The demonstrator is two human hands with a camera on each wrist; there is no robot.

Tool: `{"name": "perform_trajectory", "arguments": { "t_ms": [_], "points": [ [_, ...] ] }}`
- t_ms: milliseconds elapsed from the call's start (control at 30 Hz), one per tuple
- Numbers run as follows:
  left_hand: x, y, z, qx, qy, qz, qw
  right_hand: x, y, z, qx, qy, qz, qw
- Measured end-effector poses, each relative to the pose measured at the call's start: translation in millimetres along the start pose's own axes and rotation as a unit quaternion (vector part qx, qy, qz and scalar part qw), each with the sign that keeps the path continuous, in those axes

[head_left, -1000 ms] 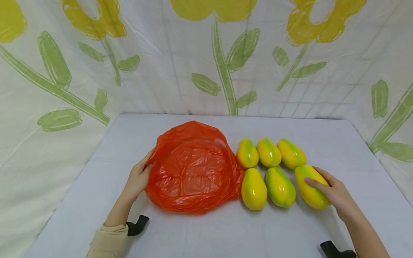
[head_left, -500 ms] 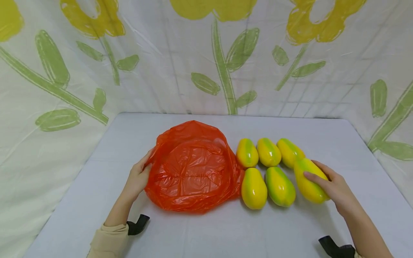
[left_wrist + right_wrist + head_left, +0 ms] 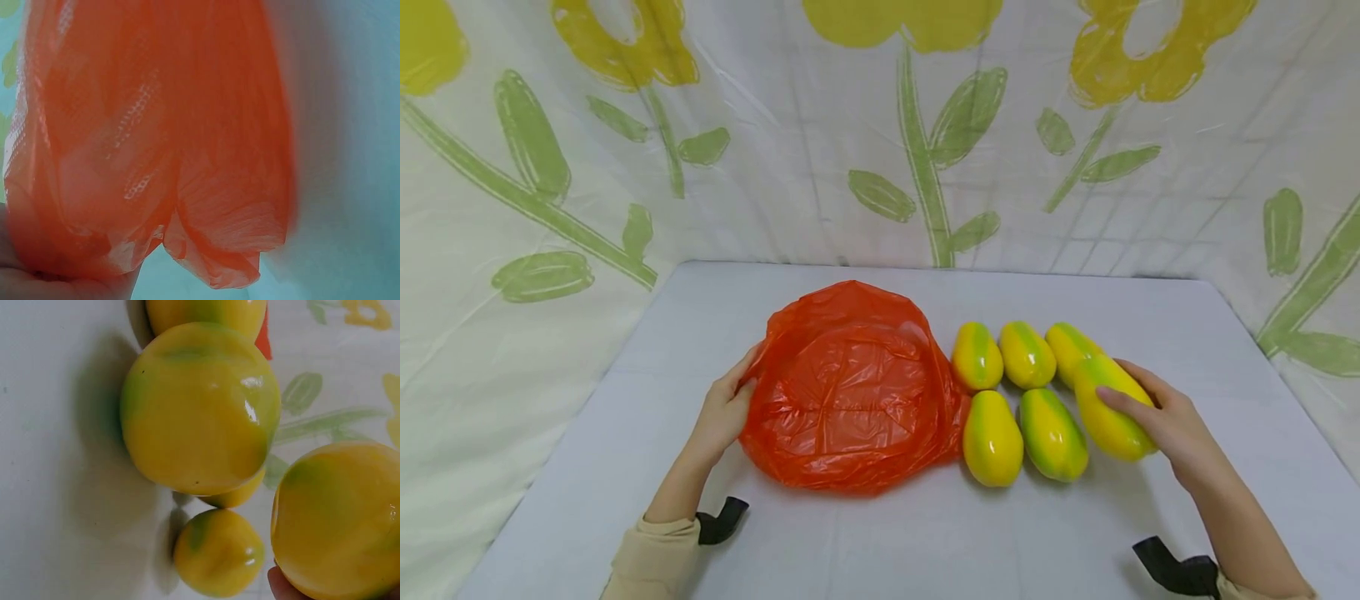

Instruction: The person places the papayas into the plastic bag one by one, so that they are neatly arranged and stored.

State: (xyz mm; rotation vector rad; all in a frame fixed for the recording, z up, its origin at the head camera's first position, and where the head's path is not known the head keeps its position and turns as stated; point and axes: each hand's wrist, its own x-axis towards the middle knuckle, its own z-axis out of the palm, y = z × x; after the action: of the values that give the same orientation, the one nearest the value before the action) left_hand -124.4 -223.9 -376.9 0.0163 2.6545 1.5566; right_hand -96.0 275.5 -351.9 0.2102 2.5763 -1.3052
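Note:
A red plastic bag lies with its mouth spread wide, facing me, on the left half of the table. My left hand grips its left edge; in the left wrist view, the hand shows at the lower left against the thin plastic. My right hand holds a glossy yellow-green papaya, lifted off the table, thumb across its upper side. That papaya fills the lower right of the right wrist view. It overlaps the back-row papaya behind it in the head view.
Two papayas form the front row and two more stand behind, close to the bag's right side. A white cloth covers the table. Behind hangs a flower-printed curtain. Black wrist mounts sit below both hands.
My right hand has raised its papaya off the table and brought it slightly left and toward the back. The left hand and bag hold nearly the same place.

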Motion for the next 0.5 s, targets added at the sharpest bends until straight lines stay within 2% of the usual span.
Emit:
{"name": "perform_trajectory", "arguments": {
  "t_ms": [500],
  "points": [
    [-1.5,1.4,-0.2,0.003,0.001,-0.001,1.0,4.0,-25.7,13.2,0.032,0.008,-0.024,0.9992]
  ]
}}
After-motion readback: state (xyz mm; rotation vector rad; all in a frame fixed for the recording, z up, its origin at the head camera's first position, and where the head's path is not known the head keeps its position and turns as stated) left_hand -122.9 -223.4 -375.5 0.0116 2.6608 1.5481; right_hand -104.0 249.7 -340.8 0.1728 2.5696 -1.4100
